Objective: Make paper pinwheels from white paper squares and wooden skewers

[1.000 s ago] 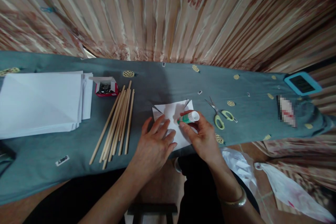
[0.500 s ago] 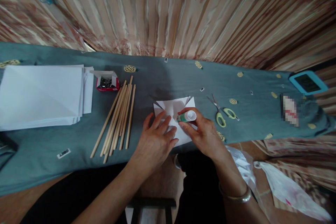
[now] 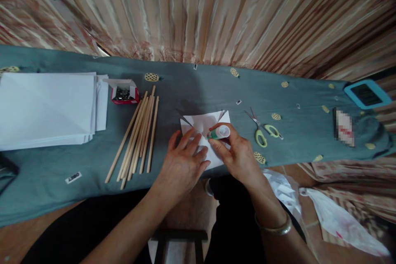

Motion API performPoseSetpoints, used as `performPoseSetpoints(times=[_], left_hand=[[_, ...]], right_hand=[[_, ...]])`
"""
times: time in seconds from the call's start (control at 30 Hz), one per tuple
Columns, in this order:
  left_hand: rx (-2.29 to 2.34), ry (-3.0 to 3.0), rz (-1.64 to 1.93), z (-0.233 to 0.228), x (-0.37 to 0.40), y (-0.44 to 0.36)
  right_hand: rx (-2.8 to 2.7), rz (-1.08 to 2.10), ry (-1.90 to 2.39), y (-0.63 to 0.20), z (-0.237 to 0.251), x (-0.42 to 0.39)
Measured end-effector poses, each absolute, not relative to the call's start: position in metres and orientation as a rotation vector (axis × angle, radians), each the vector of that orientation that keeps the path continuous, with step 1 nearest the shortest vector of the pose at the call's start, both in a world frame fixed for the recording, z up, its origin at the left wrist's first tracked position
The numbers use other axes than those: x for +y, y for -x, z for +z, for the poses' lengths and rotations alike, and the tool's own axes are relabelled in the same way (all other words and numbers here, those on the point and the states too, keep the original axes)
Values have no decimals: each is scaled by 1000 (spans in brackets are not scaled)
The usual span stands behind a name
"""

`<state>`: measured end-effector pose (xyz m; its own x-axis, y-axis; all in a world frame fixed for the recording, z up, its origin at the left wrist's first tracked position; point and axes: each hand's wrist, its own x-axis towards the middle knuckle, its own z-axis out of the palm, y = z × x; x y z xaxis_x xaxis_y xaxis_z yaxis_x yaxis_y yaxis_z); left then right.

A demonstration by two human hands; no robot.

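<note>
At the far left we see a stack of white paper sheets (image 3: 46, 109), its left edge cut off by the frame, lying on the bench (image 3: 192, 90) under a grey-green cloth. Next comes a small red-and-white open box (image 3: 123, 93) whose dark contents we cannot make out, then a bundle of thin wooden sticks (image 3: 139, 136). In the middle our left hand (image 3: 182, 165) lies flat and open on a folded white paper square (image 3: 204, 126), covering its near corner. Our right hand (image 3: 238, 154) grips a small green-and-white glue tube (image 3: 219, 133), tip against the paper; fingers hide part of it. Further right lie yellow-handled scissors (image 3: 261, 132), a blurred patch we cannot read, and a blue-framed dark device (image 3: 366, 94), partly cut off.
</note>
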<state>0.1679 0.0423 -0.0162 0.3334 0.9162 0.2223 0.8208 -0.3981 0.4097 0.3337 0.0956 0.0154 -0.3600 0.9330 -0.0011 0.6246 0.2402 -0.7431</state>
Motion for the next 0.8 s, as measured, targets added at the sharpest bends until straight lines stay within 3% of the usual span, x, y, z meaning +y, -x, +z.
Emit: performPoseSetpoints(times=[0.57, 0.8], left_hand=[[1595, -2376, 595, -12, 43, -168], [1587, -2370, 577, -11, 45, -168]], right_hand=[[-2076, 789, 1472, -332, 14, 96], [-1389, 1207, 1362, -345, 2, 104]])
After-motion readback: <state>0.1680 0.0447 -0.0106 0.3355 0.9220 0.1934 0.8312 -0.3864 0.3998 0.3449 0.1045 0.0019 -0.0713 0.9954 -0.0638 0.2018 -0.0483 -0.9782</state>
